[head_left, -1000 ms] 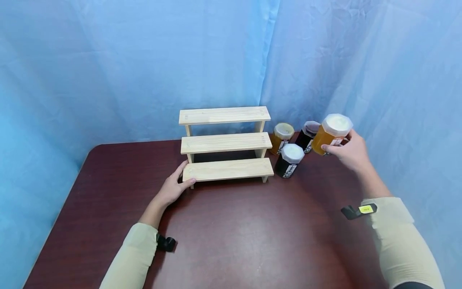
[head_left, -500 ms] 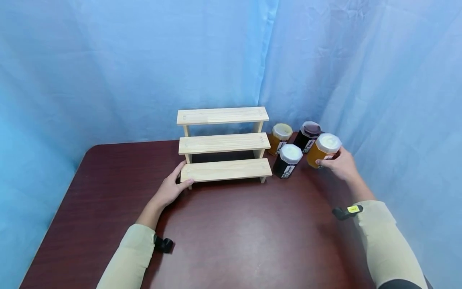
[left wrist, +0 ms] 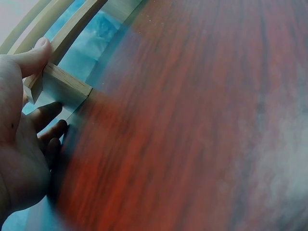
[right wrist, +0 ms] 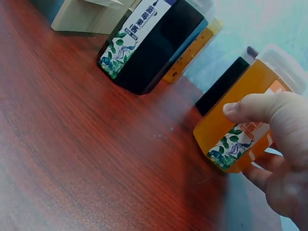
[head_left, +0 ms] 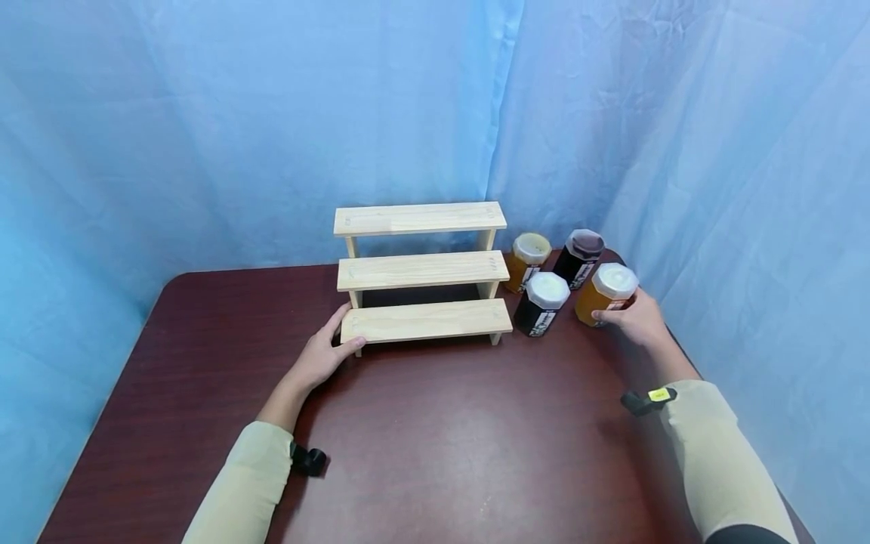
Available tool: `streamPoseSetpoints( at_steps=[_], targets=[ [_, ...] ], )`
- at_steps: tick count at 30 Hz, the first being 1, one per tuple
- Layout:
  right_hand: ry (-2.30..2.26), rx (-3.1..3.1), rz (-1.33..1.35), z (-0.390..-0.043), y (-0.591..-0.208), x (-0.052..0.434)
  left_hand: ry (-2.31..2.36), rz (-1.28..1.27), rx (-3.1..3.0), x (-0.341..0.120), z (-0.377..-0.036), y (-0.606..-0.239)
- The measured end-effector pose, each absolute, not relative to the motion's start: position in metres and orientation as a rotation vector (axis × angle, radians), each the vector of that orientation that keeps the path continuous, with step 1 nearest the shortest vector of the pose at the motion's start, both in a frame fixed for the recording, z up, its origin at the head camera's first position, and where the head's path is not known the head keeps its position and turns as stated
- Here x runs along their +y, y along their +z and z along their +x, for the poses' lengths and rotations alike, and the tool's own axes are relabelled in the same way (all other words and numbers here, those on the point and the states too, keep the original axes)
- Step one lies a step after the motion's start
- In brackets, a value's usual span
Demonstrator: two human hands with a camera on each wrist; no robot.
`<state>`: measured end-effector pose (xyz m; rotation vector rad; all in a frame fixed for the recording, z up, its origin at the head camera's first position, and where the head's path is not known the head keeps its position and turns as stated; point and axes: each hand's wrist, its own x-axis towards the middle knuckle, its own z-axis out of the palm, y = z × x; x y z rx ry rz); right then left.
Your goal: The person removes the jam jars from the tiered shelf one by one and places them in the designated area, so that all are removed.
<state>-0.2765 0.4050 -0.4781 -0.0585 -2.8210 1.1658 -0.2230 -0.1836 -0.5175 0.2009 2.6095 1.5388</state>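
Observation:
A three-tier wooden shelf (head_left: 424, 321) stands toward the back of the table. My left hand (head_left: 319, 359) is at the left end of its lowest tier, thumb on the board's top edge and fingers around the end, as the left wrist view also shows. On the right, my right hand (head_left: 639, 317) grips an orange jam jar (right wrist: 245, 91) with a white lid, thumb on the near side and fingers behind. The jar is upright, at or just on the tabletop. To its left are a dark jam jar (head_left: 537, 313) with a white lid, a yellow jar (head_left: 523, 272) and a purple-lidded dark jar (head_left: 571, 268).
The dark red table (head_left: 435, 438) reaches toward me. Blue curtains (head_left: 272, 136) hang behind it and along both sides. The right hand is close to the table's right edge and the curtain there.
My right hand has lowered the orange jam jar from the air down to the table, moving slightly left, beside the other jars. The left hand has kept its place on the shelf.

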Motion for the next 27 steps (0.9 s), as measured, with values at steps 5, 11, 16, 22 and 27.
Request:
streamPoseSetpoints(
  at_steps=[5,11,16,22,27],
  targets=[
    [1.194,-2.823,-0.102,-0.275,-0.479,0.405,1.546,0.212,2.602,-0.184,-0.222,-0.516],
    [1.226,-2.82,-0.08,-0.282,-0.475,0.397,1.597,0.194,2.588,-0.188,-0.22,-0.513],
    [1.202,-2.832,-0.049,-0.287,-0.478,0.393,1.599,0.185,2.584,-0.189,-0.218,-0.51],
    [1.216,-2.833,-0.024,-0.282,-0.488,0.399,1.592,0.189,2.579,-0.184,-0.22,-0.511],
    [1.293,-2.819,-0.009,-0.279,-0.495,0.403,1.612,0.19,2.561,-0.183,-0.22,-0.515]
  ],
)
